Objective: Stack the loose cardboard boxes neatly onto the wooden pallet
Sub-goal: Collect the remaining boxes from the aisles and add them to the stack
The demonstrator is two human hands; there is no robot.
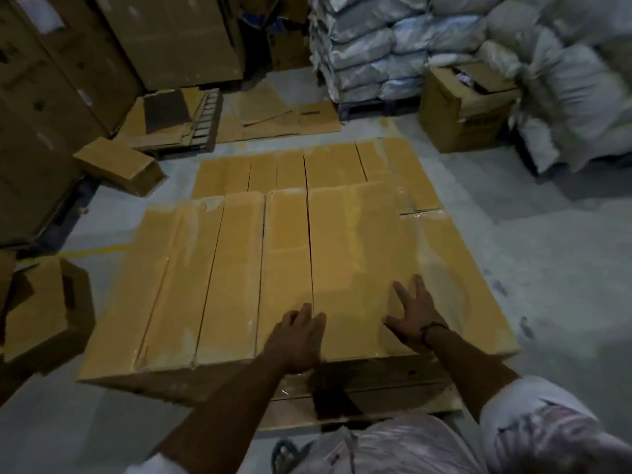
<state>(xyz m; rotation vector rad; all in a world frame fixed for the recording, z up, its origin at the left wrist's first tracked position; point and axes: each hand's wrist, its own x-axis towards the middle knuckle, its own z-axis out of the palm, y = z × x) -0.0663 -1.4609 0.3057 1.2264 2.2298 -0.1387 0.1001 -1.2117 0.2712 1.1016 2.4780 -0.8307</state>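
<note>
Both hands flat on the top layer of long cardboard boxes

The cardboard boxes lie side by side, flush, on the wooden pallet, bare floor to the right. The left hand and right hand press on the near box, fingers spread, gripping nothing. No legible writing.

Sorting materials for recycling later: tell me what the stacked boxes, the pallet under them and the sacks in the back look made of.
Stacked boxes: brown corrugated cardboard, matte, with glossy strips that look like clear packing tape.
Pallet: apparently bare, unfinished wood; flat pale planks show under the boxes' near edge.
Sacks: probably woven plastic, whitish and creased with a slight sheen; the blur leaves it open.
</note>
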